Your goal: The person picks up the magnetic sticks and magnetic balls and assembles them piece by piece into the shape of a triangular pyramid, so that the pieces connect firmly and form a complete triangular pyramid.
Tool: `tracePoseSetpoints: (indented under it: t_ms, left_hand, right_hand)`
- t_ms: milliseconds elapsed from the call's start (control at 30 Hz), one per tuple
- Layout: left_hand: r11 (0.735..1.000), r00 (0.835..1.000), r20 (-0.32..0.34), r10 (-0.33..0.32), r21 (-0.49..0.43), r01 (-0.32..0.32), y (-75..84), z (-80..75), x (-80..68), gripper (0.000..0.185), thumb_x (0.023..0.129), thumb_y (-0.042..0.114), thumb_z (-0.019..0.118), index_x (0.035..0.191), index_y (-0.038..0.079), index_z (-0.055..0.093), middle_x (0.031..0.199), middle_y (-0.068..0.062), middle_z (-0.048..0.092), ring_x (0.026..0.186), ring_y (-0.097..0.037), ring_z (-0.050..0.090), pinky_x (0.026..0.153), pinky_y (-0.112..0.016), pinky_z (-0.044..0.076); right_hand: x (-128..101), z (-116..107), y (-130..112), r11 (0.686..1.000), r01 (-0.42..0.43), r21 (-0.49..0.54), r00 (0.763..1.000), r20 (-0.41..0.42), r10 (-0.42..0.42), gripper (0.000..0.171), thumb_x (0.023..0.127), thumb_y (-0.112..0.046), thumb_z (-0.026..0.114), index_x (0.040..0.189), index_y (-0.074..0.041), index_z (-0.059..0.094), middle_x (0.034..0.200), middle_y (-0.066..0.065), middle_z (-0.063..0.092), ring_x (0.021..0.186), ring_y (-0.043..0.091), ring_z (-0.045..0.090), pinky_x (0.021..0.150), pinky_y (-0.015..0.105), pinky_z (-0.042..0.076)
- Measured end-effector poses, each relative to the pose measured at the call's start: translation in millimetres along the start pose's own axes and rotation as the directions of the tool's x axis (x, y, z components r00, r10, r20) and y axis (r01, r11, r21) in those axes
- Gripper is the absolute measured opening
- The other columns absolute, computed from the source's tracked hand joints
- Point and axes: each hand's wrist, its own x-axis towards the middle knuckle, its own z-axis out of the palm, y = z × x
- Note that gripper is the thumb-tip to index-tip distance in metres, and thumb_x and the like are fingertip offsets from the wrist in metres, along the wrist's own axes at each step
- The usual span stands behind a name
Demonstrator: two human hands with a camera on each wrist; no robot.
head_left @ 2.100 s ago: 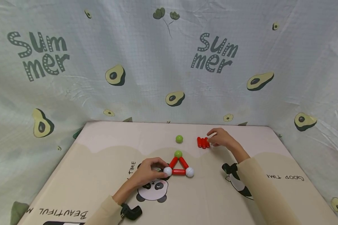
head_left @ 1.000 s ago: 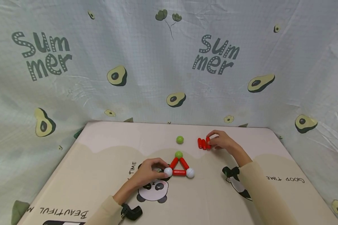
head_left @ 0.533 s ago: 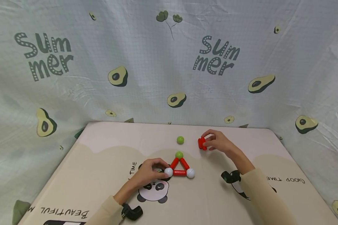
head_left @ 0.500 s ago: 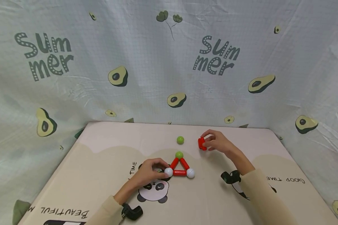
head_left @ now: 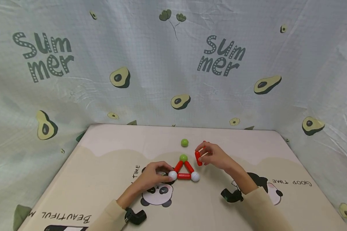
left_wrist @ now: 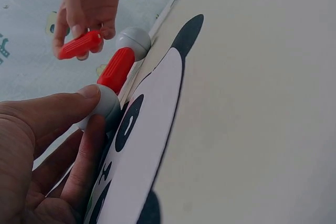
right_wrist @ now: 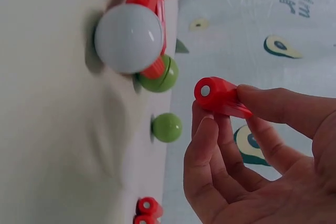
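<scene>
A triangle of red magnetic rods [head_left: 184, 176] joins two white balls [head_left: 195, 176] at the near corners and a green ball [head_left: 183, 158] at the far corner. My left hand [head_left: 152, 175] pinches the left white ball [left_wrist: 107, 108] between thumb and fingers. Above the table, just right of the triangle, my right hand [head_left: 215, 156] holds a loose red magnetic rod [right_wrist: 220, 97] between thumb and fingertips. The rod's metal end shows in the right wrist view and touches no ball.
A loose green ball [head_left: 184, 142] sits behind the triangle. Spare red rods [right_wrist: 149, 206] lie at the back, mostly hidden behind my right hand in the head view. A patterned cloth [head_left: 150, 106] hangs behind the table. Each wrist carries a black device [head_left: 136, 217].
My right hand took a red rod from the row, lifted it and brought it left and nearer, toward the triangle. The left hand and the triangle stay in place.
</scene>
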Motion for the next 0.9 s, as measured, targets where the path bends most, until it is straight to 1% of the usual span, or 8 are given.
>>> tracePoseSetpoints:
  t_ms: [133,233,400,600,900]
  left_hand:
    - [1.0,1.0,-0.003,-0.008,0.005,0.008,-0.8,0.1,-0.4,0.023,0.088,0.02,0.082,0.11,0.018,0.075,0.106,-0.002,0.075,0.098,-0.016,0.068,0.085,-0.023,0.052]
    - [1.0,1.0,-0.005,-0.018,0.009,0.018,-0.7,0.1,-0.5,0.023,0.088,0.021,0.082,0.11,0.019,0.075,0.106,-0.001,0.075,0.098,-0.015,0.068,0.085,-0.022,0.052]
    - [1.0,1.0,-0.004,-0.022,0.012,0.022,-0.5,-0.3,-0.2,0.024,0.088,0.021,0.082,0.11,0.019,0.075,0.107,-0.002,0.075,0.099,-0.016,0.068,0.086,-0.023,0.052]
    - [1.0,1.0,-0.001,-0.025,0.009,0.025,-0.1,0.0,0.5,0.023,0.088,0.021,0.082,0.11,0.019,0.075,0.107,-0.001,0.076,0.099,-0.016,0.068,0.086,-0.023,0.052]
    - [1.0,1.0,0.002,-0.017,-0.005,0.017,-0.9,1.9,1.5,0.024,0.088,0.022,0.082,0.11,0.019,0.075,0.107,-0.001,0.076,0.101,-0.016,0.069,0.089,-0.025,0.052]
  right_hand:
    - [-3.3,10.0,1.7,0.999,0.036,0.033,0.999,0.039,-0.038,0.033,0.092,-0.002,0.061,0.125,0.002,0.059,0.113,0.022,0.066,0.089,0.022,0.067,0.076,0.031,0.059]
    - [-5.2,15.8,3.2,0.998,0.054,0.037,0.997,0.062,-0.056,0.032,0.093,-0.003,0.062,0.124,0.001,0.06,0.114,0.022,0.066,0.09,0.024,0.067,0.077,0.031,0.058]
    - [-6.5,22.7,4.6,0.998,0.055,0.021,0.995,0.082,-0.056,0.03,0.093,-0.004,0.064,0.123,-0.004,0.062,0.116,0.019,0.066,0.095,0.023,0.066,0.079,0.031,0.058]
    - [-6.4,25.4,6.3,0.998,0.064,0.01,0.993,0.099,-0.065,0.029,0.093,-0.003,0.062,0.121,-0.008,0.064,0.119,0.018,0.066,0.101,0.024,0.064,0.081,0.031,0.058]
    - [-6.7,26.2,6.6,0.989,0.148,-0.032,0.983,0.113,-0.143,0.027,0.093,-0.003,0.061,0.12,-0.006,0.064,0.119,0.015,0.067,0.105,0.021,0.064,0.086,0.029,0.056]
